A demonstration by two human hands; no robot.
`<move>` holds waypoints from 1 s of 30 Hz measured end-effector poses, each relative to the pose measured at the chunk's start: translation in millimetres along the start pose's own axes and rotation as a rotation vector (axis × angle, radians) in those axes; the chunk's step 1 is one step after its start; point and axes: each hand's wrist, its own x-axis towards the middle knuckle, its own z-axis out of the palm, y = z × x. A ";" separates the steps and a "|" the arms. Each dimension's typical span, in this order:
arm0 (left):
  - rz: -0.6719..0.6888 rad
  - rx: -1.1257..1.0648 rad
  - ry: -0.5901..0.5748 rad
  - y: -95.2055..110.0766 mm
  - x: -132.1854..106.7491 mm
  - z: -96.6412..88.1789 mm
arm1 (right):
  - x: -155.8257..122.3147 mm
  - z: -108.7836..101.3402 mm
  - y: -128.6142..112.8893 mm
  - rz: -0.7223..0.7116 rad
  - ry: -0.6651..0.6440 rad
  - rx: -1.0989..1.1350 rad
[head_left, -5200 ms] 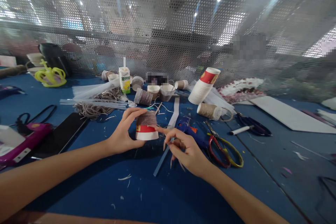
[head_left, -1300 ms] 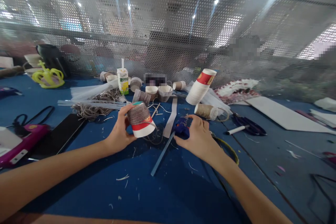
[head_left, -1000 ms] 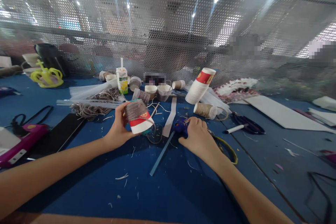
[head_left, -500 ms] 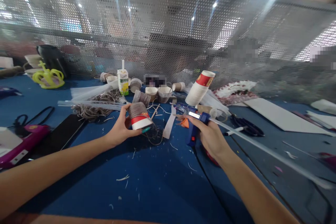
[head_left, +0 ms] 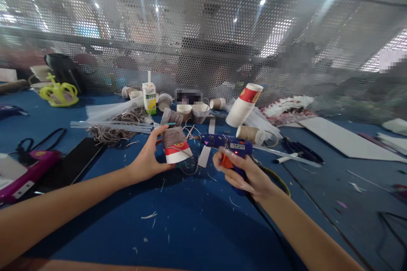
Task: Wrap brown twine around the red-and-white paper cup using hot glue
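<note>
My left hand [head_left: 151, 152] is closed around a paper cup [head_left: 178, 152], tilted on its side. Grey-brown yarn wraps much of the cup; a red and white band near its rim stays bare. In my right hand [head_left: 244, 169] is a blue hot glue gun [head_left: 225, 143], with my fingers around the handle by its orange trigger. The gun's nozzle points left, toward the cup, a short gap away. A clear glue stick [head_left: 286, 155] sticks out of its back. Beneath the gun lies a white paper strip [head_left: 205, 156].
Behind stand a juice carton [head_left: 149, 98], a leaning stack of paper cups [head_left: 243, 106] and a twine spool [head_left: 251, 134]. Grey yarn [head_left: 114, 131] is heaped at left, near a yellow crown [head_left: 59, 93]. A perforated metal screen [head_left: 203, 29] rises behind. A white board [head_left: 346, 139] lies right.
The glue gun has swung from pointing toward me to lying level, nozzle leftward, with my right fingers now around its handle. The cup has shifted slightly right and tilted.
</note>
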 end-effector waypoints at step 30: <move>0.144 0.158 -0.118 4.5 0.6 -2.5 | -0.3 16.6 22.0 -0.306 0.266 -0.658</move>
